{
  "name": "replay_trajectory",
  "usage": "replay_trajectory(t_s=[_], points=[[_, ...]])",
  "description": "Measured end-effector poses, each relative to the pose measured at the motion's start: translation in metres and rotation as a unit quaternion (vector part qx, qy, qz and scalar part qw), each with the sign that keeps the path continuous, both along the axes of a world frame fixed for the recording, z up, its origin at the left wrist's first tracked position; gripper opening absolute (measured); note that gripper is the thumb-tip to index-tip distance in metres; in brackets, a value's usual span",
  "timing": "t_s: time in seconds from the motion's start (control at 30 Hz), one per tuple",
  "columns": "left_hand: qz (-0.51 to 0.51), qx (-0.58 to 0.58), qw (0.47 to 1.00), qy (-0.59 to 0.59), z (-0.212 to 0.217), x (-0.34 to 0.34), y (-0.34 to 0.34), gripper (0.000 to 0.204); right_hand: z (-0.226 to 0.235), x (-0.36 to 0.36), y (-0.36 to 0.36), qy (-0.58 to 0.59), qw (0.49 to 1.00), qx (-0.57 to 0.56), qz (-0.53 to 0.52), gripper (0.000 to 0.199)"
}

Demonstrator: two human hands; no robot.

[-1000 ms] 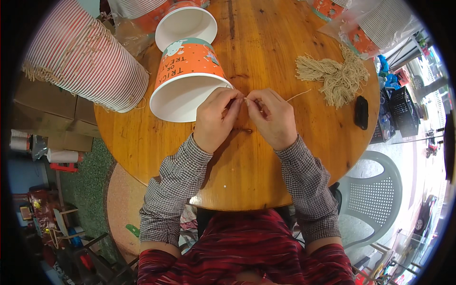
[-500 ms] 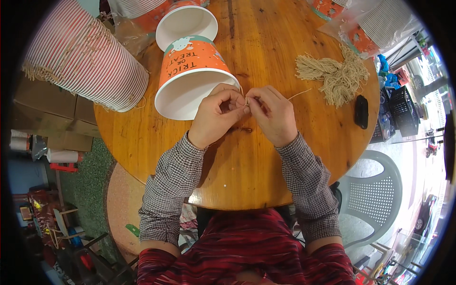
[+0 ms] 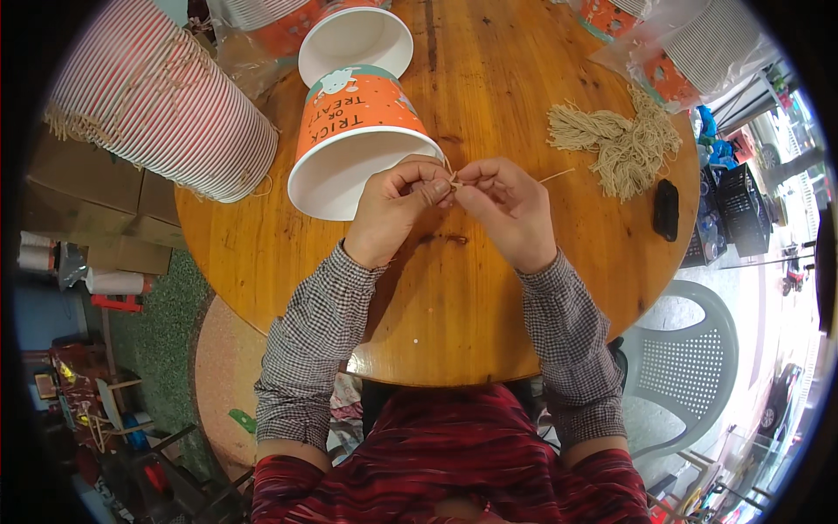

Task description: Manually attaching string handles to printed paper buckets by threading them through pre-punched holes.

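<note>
An orange paper bucket [image 3: 362, 112] with a white inside lies on its side on the round wooden table, its mouth facing me. At the right of its rim, my left hand [image 3: 397, 205] pinches a thin beige string [image 3: 453, 182]. Close against it, my right hand [image 3: 509, 210] also has thumb and fingers closed on the string, and a loose end sticks out to the right past the knuckles. The fingers partly hide where the string meets the rim. Off to the right lies a bundle of beige strings [image 3: 624, 144].
A tall stack of nested buckets [image 3: 166, 105] leans at the left, with strings hanging from it. Another bucket [image 3: 358, 39] lies behind the nearer one. Plastic-wrapped bucket stacks [image 3: 698, 52] stand at the far right. A black object [image 3: 665, 210] sits by the table's right edge, near a grey chair [image 3: 685, 367].
My right hand has shifted slightly right, with its fingers more spread along the string. The left hand stays by the rim. The view has moved a little.
</note>
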State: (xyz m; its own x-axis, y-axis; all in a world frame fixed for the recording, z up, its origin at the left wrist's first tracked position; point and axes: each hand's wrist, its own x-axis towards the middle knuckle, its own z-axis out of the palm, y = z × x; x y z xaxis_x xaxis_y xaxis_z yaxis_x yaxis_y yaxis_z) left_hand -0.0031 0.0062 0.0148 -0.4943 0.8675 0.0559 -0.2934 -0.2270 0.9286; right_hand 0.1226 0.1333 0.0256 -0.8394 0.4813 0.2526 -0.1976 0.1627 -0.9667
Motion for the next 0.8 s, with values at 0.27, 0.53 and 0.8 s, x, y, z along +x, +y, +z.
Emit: replay_trajectory(t_s=[0.27, 0.53, 0.8], points=[[0.03, -0.048, 0.993, 0.099, 0.002, -0.001, 0.0, 0.008, 0.0, -0.002, -0.001, -0.008, 0.979, 0.188, -0.073, 0.011], [0.084, -0.046, 0.956, 0.278, 0.0, 0.002, 0.001, 0.012, 0.007, -0.001, 0.005, -0.069, 0.991, -0.11, -0.005, 0.01], [0.099, -0.053, 0.972, 0.205, 0.003, 0.009, 0.001, 0.008, 0.014, -0.001, 0.002, -0.123, 0.97, -0.202, 0.049, 0.015]])
